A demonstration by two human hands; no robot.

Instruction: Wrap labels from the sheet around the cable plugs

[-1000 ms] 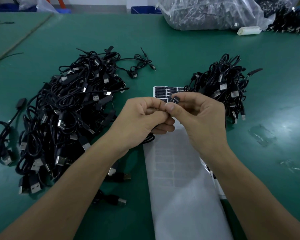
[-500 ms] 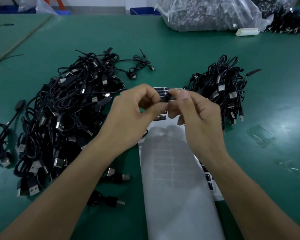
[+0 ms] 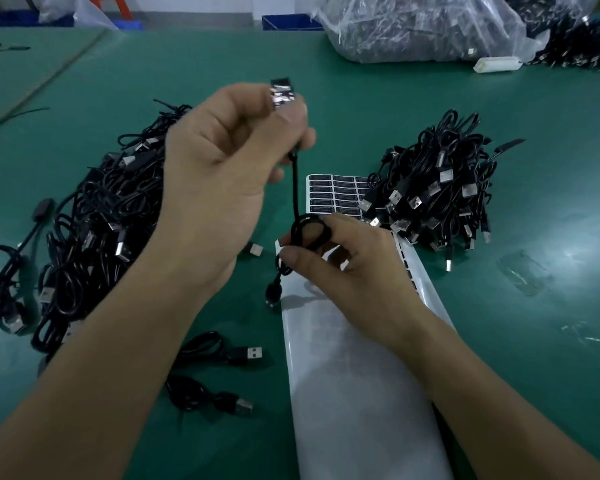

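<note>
My left hand [image 3: 227, 168] is raised above the table and pinches a black cable plug [image 3: 283, 92] with a black printed label wrapped on it. The cable [image 3: 296, 195] hangs straight down from it to my right hand [image 3: 347, 261], which grips the coiled part of the same cable [image 3: 309, 233]; its small free end [image 3: 272, 296] dangles below. The label sheet [image 3: 333, 194] lies flat under my hands, with rows of black labels at its far end and bare white backing [image 3: 354, 393] toward me.
A large pile of black USB cables [image 3: 94, 216] lies at the left, a smaller pile [image 3: 440, 192] at the right of the sheet. Two loose cables [image 3: 222, 351] rest near my left forearm. A clear bag of cables [image 3: 420, 26] and a white box [image 3: 497, 64] sit far back.
My hands have come apart. The left hand rose with the labelled plug, and the right hand dropped down to grip the cable's coil.
</note>
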